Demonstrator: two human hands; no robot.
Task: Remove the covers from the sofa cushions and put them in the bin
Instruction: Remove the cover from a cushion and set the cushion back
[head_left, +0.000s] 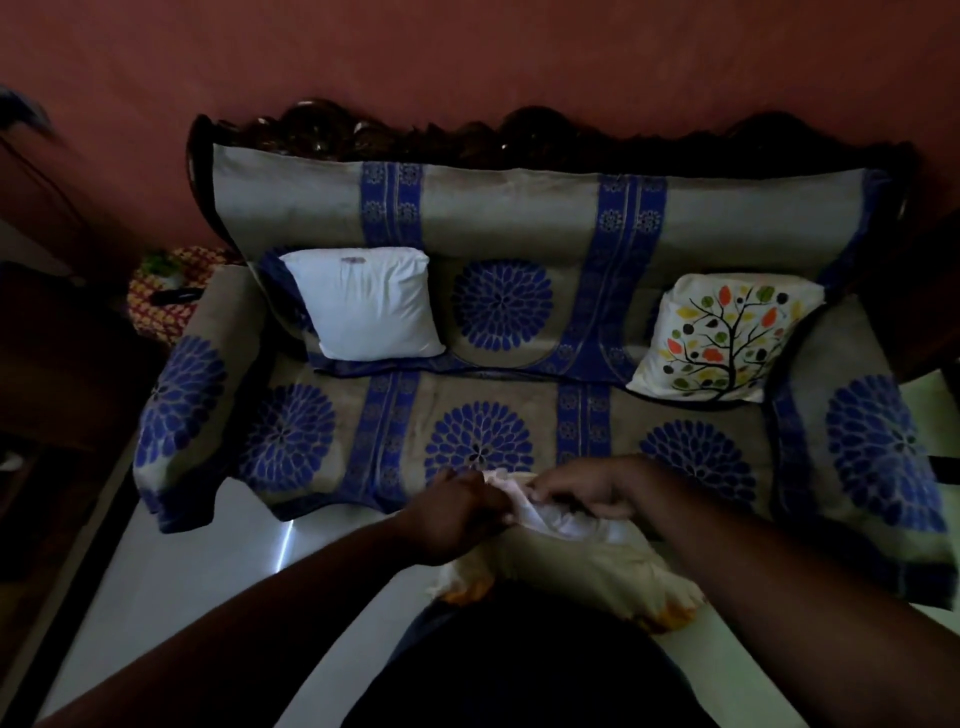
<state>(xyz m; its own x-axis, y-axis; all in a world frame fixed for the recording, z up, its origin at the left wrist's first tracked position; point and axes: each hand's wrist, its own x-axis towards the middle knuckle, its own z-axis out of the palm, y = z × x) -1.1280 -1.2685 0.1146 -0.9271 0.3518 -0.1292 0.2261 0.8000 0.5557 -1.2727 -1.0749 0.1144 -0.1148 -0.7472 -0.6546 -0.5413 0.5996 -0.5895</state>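
A cushion in a pale cover (576, 569) with orange corners lies against my body at the sofa's front edge. My left hand (457, 514) grips the cover's open edge. My right hand (582, 491) pinches the white inner pillow (550, 522) that shows through the opening. A bare white cushion (366, 304) leans on the sofa back at the left. A covered cushion with a colourful tree print (722, 338) leans in the right corner.
The sofa (483, 395) wears a grey throw with blue flower medallions. A red and yellow patterned bag (166, 291) stands beside its left arm. Dark furniture (57, 374) fills the left side. Pale shiny floor (208, 561) lies in front.
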